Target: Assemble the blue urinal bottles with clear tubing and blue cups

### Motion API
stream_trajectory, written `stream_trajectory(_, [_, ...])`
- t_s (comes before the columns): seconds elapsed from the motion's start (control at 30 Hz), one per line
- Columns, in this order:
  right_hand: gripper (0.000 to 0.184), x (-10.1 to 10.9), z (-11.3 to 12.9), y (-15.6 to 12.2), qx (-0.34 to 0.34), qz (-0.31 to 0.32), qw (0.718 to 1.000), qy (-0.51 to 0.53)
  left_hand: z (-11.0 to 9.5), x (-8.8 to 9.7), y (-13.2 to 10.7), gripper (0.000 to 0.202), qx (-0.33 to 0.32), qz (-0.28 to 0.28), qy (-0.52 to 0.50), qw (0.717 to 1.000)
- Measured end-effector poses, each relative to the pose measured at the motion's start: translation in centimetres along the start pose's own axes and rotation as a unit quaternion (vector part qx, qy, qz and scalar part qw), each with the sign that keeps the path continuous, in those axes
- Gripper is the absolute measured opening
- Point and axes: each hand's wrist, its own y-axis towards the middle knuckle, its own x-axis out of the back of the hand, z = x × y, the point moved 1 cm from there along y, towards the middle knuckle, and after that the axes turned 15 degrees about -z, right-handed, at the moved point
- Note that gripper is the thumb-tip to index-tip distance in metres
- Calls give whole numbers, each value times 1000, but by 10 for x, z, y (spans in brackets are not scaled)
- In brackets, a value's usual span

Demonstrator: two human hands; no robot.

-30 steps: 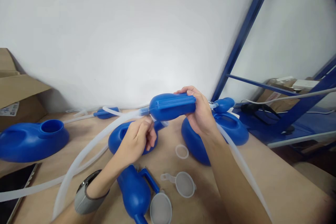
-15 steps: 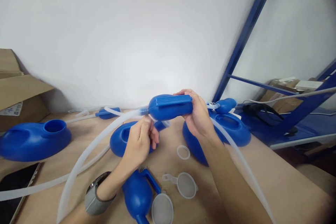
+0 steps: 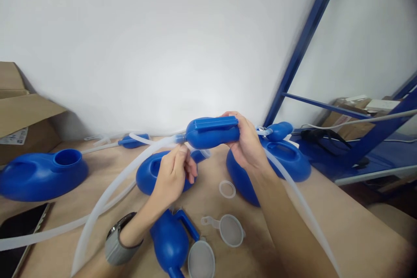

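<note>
My right hand [image 3: 248,145] grips the wide end of a blue plastic urinal funnel [image 3: 211,135] with a moulded handle, held sideways above the table. A translucent hose [image 3: 130,168] fits over its neck on the left and curves down toward me. Just under that joint is my left hand [image 3: 176,171], thumb and fingers pinched together; whatever they hold is too small to make out. Below lies a second blue urinal funnel [image 3: 171,241], with a translucent lid [image 3: 202,260] beside it. Another lid with a strap [image 3: 231,230] and a clear ring [image 3: 227,189] lie on the table.
Blue urinal bottles stand on the table: one at left [image 3: 42,176], one behind my left hand [image 3: 146,173], others at right [image 3: 289,163]. A dark phone [image 3: 19,234] lies at left, near a cardboard box [image 3: 29,113]. A blue metal frame [image 3: 302,47] rises at right.
The joint between the funnel's neck and the hose has shifted very slightly right. Both hands keep nearly the same position and grip.
</note>
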Motion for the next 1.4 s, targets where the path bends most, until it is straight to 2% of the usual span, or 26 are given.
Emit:
stream_trajectory(0.17, [19,4,1,4,56,2,998,-25,1,1,5,44,38,39,-8,998])
stream_trajectory(0.23, [18,5,3,4,72,-7,997,-27,-1,5,9,43,35,55,20,998])
stream_trajectory(0.37, [17,4,4,2,78,-17,997,-23,-10,15,15,40,19,52,85,995])
stream_trajectory(0.57, [19,6,-5,11,59,-31,997,-44,-33,36,17,39,-94,88,236,963])
stream_trajectory(0.77, [21,7,-5,12,35,-38,998,-35,-42,46,17,30,-228,27,283,931])
stream_trajectory(0.87, [21,6,-2,8,39,-35,998,-37,-41,45,16,25,-262,32,315,912])
stream_trajectory(1.13, [21,4,1,3,53,-23,997,-53,-40,47,16,26,-252,17,377,891])
stream_trajectory(1.3, [20,7,3,4,87,-31,995,-40,-43,45,16,37,-213,48,390,895])
stream_trajectory(1.4, [21,9,-1,10,68,-24,996,-53,-44,51,17,37,-241,-7,399,885])
